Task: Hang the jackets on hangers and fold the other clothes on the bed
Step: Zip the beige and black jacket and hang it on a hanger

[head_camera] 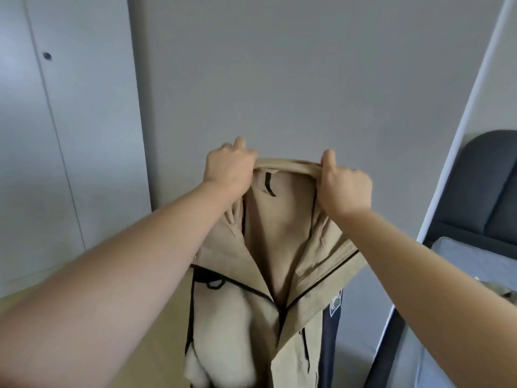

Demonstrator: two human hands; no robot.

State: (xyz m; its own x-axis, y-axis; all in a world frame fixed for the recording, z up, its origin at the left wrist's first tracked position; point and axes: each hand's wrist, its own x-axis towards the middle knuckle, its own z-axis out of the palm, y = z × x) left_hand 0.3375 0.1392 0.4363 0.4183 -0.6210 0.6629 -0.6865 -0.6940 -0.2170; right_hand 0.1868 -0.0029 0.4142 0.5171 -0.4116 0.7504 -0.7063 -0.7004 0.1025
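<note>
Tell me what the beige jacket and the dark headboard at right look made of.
The beige jacket, held up at the collar by the left hand and right hand, looks like matte woven cloth, cotton or a blend: soft creases, no sheen, with black piping. The headboard looks padded and upholstered in dark grey fabric or faux leather; its stitched panels show, but blur hides the weave.

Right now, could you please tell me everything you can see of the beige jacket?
The jacket is beige, of smooth woven-looking cloth, with black piping along the front edges, a black loop inside the collar and a black drawcord at its left. It hangs upright in the air, front open, showing a plain beige lining. The left hand and right hand each pinch the collar at one end, holding it up before a grey wall. Something dark blue with a badge shows behind its right edge. No hanger is visible.
</note>
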